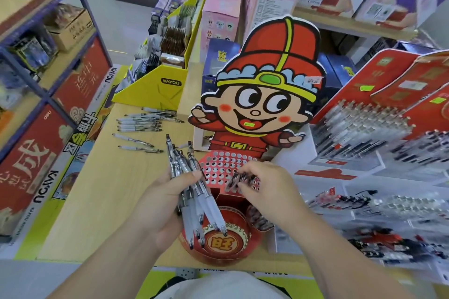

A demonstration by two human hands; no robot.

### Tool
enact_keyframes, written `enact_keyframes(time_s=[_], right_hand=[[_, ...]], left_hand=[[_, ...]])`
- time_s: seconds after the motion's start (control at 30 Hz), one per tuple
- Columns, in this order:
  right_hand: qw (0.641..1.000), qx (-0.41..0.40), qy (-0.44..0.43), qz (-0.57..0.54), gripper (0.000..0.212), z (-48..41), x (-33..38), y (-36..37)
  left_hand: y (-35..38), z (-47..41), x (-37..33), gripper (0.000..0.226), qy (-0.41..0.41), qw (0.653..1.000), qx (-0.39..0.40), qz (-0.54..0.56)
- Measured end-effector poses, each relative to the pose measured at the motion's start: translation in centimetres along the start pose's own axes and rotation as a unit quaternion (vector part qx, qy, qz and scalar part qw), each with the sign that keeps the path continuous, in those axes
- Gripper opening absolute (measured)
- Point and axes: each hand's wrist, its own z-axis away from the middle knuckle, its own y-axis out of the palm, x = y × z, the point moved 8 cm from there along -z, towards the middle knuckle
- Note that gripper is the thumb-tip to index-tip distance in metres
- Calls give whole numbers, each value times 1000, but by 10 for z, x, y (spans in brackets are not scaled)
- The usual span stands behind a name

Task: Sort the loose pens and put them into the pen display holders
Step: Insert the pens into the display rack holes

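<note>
- Wooden tabletop [97, 189]: one cluster of loose pens [143, 120], count unclear, plus two single pens [132, 140] beside it.
- Left hand [155, 204], palm up, fingers gripping a pen bundle [192, 189].
- Right hand [264, 184] pinches dark pens [237, 178] over one red holder [226, 160].

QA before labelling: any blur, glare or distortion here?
Head view: wide-angle bending tilts the left shelf; pen racks at right smeared; right hand pinching pens at the red holder slightly soft; left hand and its pen bundle sharp; lighting even, no harsh glare.
</note>
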Motion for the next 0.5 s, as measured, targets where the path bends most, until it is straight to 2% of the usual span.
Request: enact_keyframes(time_s=[0.17, 0.27, 0.4, 0.5], right_hand=[[1000, -12, 3, -5, 24, 3, 2, -2], [1000, -15, 8, -6, 25, 4, 3, -2], [1000, -4, 21, -5, 36, 4, 3, -5], [995, -67, 27, -63, 33, 9, 8, -25]], left_hand=[[4, 3, -1, 19, 9, 1000, -5, -9], [7, 4, 2, 49, -4, 1000, 4, -12], [9, 4, 5, 48, -6, 1000, 15, -23], [13, 5, 4, 51, -2, 998, 36, -56]])
